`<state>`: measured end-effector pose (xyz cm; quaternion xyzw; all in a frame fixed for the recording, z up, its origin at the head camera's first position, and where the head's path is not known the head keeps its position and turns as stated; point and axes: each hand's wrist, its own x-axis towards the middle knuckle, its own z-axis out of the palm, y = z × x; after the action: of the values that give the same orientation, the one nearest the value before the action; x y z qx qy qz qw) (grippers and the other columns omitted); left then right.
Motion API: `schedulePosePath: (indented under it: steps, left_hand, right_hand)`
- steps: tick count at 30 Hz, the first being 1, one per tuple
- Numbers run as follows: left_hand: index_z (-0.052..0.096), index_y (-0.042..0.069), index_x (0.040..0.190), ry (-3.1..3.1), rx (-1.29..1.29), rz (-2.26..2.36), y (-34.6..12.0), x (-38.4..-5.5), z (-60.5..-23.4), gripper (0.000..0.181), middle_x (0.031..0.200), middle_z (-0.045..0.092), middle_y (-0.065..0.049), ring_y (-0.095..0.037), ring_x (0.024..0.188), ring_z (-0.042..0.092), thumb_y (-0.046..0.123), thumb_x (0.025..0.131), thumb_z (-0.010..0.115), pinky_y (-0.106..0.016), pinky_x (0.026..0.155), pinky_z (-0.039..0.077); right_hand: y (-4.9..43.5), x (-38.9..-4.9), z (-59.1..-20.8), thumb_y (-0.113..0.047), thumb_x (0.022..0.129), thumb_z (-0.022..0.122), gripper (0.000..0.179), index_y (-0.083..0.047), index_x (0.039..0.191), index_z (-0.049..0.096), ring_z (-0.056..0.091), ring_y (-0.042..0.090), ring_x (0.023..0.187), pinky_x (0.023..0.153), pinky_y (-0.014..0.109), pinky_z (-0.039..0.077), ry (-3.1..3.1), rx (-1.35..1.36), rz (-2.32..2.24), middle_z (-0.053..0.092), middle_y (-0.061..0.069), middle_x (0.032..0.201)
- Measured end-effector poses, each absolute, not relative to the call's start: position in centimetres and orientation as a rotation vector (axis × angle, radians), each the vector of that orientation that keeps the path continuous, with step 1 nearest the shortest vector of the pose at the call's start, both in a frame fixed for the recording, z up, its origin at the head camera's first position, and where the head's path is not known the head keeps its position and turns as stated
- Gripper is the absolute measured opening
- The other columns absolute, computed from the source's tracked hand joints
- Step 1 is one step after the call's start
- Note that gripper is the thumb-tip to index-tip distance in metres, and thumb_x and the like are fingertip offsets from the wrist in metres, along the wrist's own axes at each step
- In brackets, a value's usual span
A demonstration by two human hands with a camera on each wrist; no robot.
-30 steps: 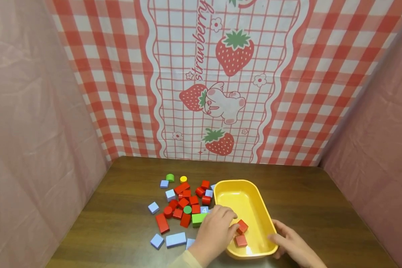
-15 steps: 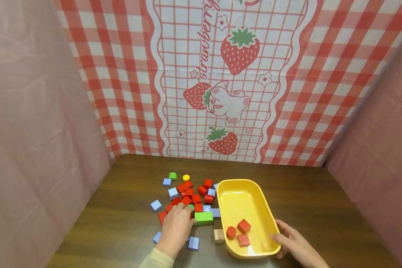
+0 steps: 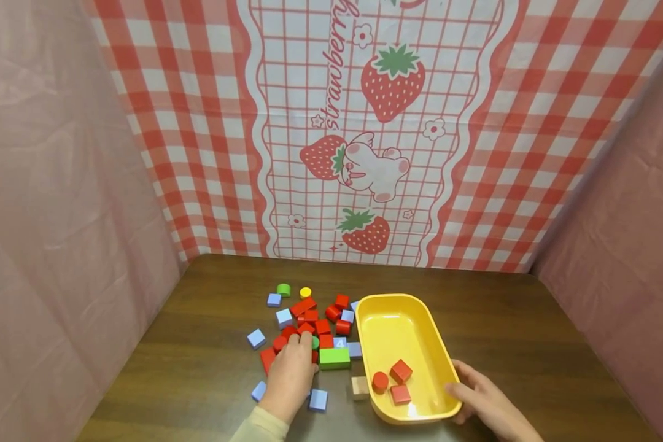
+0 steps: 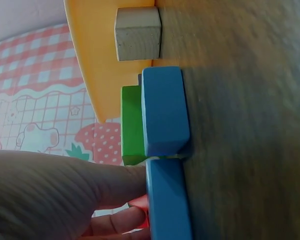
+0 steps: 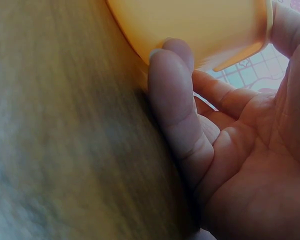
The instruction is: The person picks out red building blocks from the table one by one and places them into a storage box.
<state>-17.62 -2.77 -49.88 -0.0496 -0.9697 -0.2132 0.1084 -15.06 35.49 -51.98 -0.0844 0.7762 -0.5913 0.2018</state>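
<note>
My left hand [image 3: 290, 377] is down in the pile of blocks, thumb and fingers closing around a red block [image 4: 140, 202], mostly hidden by a blue block [image 4: 169, 200]. A longer green block [image 3: 334, 358] lies just right of that hand. With the thumb over the rim and the other fingers outside, my right hand [image 3: 483, 393] grips the near right corner of a yellow tray [image 3: 400, 331]. In the tray lie a red cylinder [image 3: 380, 382] and two red cubes, one of them the upper cube [image 3: 401, 371].
Several red and light blue blocks spread left of the tray. A plain wooden block [image 3: 360, 388] stands against its left side. Farther back are a yellow cylinder [image 3: 306, 293] and a green half-round block [image 3: 283, 290]. A checked strawberry cloth [image 3: 387, 172] hangs behind the table.
My left hand has moved left from the tray to the pile, leaving the red cylinder in the tray. My right hand has kept its hold on the tray.
</note>
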Motion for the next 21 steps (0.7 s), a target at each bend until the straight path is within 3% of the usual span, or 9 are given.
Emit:
schedulePosePath:
  steps: [4,7,13,21]
  left_hand:
    - [0.059,0.004,0.103,-2.832,-0.151,-0.638,-2.6,-17.7,-49.9,0.032,0.091,0.062,-0.015,-0.032,0.077,0.070,-0.006,0.082,0.082,-0.046,0.065,0.061]
    - [0.061,0.003,0.104,-2.821,-0.162,-0.658,-2.7,-17.6,-49.7,0.032,0.093,0.062,-0.015,-0.032,0.081,0.069,-0.011,0.080,0.076,-0.047,0.067,0.061]
    - [0.070,0.008,0.112,-2.776,-0.241,-0.706,-2.7,-16.9,-48.2,0.036,0.104,0.064,-0.011,-0.024,0.087,0.066,-0.002,0.079,0.081,-0.042,0.075,0.062]
    - [0.073,0.017,0.111,-2.523,-0.613,-1.001,0.8,-15.1,-46.2,0.028,0.112,0.071,0.003,-0.013,0.094,0.069,0.015,0.086,0.086,-0.027,0.081,0.060]
  right_hand:
    - [35.5,-15.0,-51.9,-0.018,0.110,0.053,0.060,0.013,0.156,0.031,0.071,0.018,0.083,0.068,0.037,0.063,2.169,-0.232,-1.652,0.071,0.010,0.109]
    - [35.5,-15.0,-51.9,-0.017,0.110,0.054,0.060,0.013,0.156,0.031,0.071,0.018,0.083,0.068,0.037,0.062,2.171,-0.242,-1.656,0.072,0.010,0.109]
    - [35.5,-15.0,-51.9,-0.017,0.109,0.054,0.061,0.011,0.158,0.031,0.071,0.019,0.081,0.068,0.037,0.062,2.173,-0.229,-1.664,0.072,0.011,0.109]
    - [35.6,-14.8,-52.1,-0.017,0.109,0.054,0.062,0.010,0.160,0.030,0.071,0.020,0.080,0.067,0.038,0.062,2.190,-0.224,-1.671,0.071,0.014,0.113]
